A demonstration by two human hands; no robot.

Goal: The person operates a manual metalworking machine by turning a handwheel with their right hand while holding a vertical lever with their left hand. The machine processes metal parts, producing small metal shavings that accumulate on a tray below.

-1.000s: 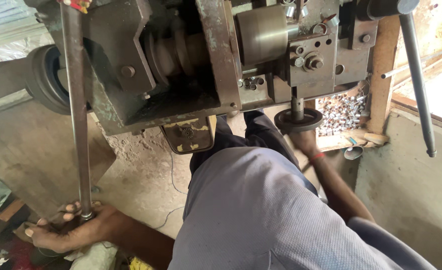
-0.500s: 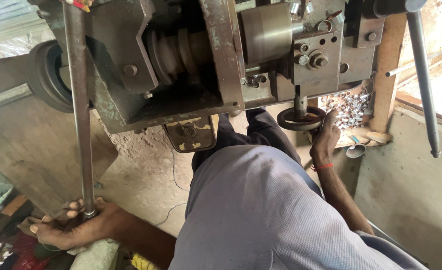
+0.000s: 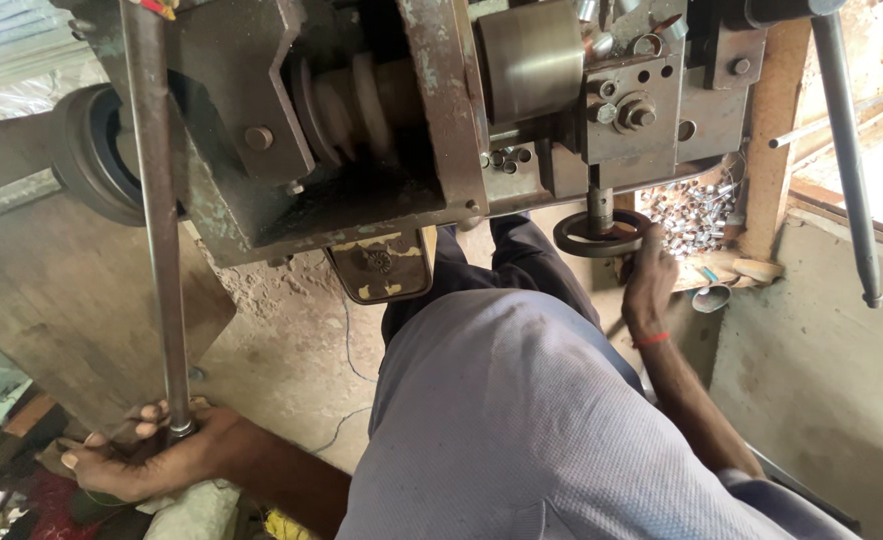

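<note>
Head view | left hand point(image 3: 151, 460) fingers clamped on long steel rod's point(image 3: 156, 220) low end, near left | right hand point(image 3: 649, 285) fingers curled on round black handwheel point(image 3: 601, 233) under rusty grey machine point(image 3: 381, 120) | bare dusty concrete floor point(image 3: 291, 340) | small metal pieces point(image 3: 696, 215) heaped far right by wooden post point(image 3: 771, 140)

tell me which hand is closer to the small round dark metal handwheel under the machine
Right. The right hand is at the small round dark metal handwheel, its fingers touching the rim. The left hand is far off at lower left, gripping the long grey steel rod.
</note>
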